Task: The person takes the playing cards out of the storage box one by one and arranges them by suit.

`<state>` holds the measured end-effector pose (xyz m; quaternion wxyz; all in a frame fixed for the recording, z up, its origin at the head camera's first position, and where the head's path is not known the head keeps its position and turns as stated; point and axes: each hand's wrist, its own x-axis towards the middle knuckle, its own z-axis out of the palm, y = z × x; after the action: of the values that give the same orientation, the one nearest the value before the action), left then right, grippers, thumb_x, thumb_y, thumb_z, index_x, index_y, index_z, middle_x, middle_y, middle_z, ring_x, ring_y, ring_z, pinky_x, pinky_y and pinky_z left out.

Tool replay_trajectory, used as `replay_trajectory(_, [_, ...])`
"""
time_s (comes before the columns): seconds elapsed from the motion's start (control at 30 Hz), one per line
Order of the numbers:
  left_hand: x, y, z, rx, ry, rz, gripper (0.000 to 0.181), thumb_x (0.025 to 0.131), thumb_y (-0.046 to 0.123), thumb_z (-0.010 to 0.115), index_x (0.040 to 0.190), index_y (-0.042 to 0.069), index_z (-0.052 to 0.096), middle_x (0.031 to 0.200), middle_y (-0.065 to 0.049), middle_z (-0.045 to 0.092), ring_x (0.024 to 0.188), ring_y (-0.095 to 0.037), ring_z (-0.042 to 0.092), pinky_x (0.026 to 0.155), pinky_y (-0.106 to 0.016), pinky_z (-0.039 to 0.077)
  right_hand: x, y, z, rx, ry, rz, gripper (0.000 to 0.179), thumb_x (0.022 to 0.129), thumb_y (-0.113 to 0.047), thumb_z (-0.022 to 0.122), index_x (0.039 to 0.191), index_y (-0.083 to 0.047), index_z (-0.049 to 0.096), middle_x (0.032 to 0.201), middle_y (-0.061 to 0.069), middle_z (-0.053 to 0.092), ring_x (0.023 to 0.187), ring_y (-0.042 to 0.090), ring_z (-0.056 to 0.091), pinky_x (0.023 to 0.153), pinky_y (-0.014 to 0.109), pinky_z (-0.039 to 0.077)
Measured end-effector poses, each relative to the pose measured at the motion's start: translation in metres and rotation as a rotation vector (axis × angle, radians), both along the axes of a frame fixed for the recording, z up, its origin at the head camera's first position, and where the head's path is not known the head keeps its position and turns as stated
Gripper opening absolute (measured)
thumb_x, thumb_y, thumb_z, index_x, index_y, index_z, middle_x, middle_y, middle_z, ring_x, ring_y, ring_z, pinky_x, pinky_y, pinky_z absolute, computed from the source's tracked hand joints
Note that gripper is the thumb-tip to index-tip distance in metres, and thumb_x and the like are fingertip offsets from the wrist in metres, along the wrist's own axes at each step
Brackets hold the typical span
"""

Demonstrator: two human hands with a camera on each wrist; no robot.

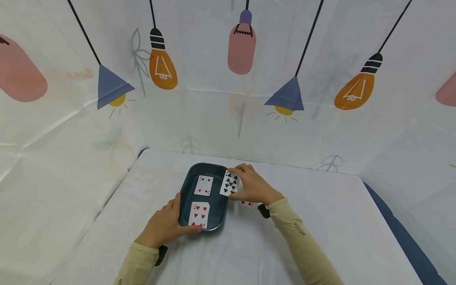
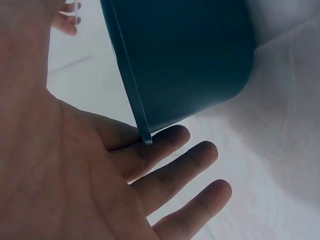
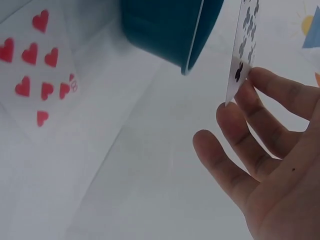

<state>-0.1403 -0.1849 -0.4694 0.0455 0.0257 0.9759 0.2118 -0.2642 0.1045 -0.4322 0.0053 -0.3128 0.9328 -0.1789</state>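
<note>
At the near left corner of a dark teal tray [image 1: 218, 213], my left hand [image 1: 166, 222] grips the rim, thumb on the near edge and fingers along the left side. The left wrist view shows those fingers against the tray's rim [image 2: 131, 85]. My right hand [image 1: 253, 185] pinches a clubs playing card [image 1: 228, 183], tilted up over the tray's right rim. In the right wrist view, that clubs card [image 3: 239, 60] stands edge-on between the fingertips. Inside the tray lie a diamonds card [image 1: 204, 185] and, nearer, a hearts card [image 1: 198, 213].
Another hearts card [image 1: 247, 204] lies on the white-covered table [image 1: 320, 221] right of the tray, partly hidden under my right hand. Behind the table rises a white sheet [image 1: 213, 118] printed with hanging lamps.
</note>
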Motion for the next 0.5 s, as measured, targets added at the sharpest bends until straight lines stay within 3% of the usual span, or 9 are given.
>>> replay_trajectory(0.17, [0.0, -0.001, 0.001, 0.006, 0.01, -0.007, 0.136, 0.066, 0.08, 0.075, 0.155, -0.009, 0.024, 0.143, -0.027, 0.049, 0.112, -0.04, 0.058, 0.098, -0.057, 0.047, 0.0, 0.014, -0.005, 0.006, 0.007, 0.005, 0.086, 0.076, -0.045, 0.087, 0.149, -0.016, 0.051, 0.141, 0.008, 0.048, 0.123, 0.023, 0.044, 0.094, 0.038, 0.048])
replay_trajectory(0.5, [0.001, -0.001, 0.001, 0.02, 0.018, -0.018, 0.135, 0.066, 0.079, 0.076, 0.155, -0.01, 0.024, 0.144, -0.028, 0.048, 0.116, -0.042, 0.056, 0.1, -0.059, 0.046, -0.001, 0.053, -0.015, 0.022, -0.015, -0.019, 0.085, 0.075, -0.041, 0.089, 0.147, -0.014, 0.052, 0.139, 0.008, 0.048, 0.128, 0.026, 0.044, 0.101, 0.046, 0.046])
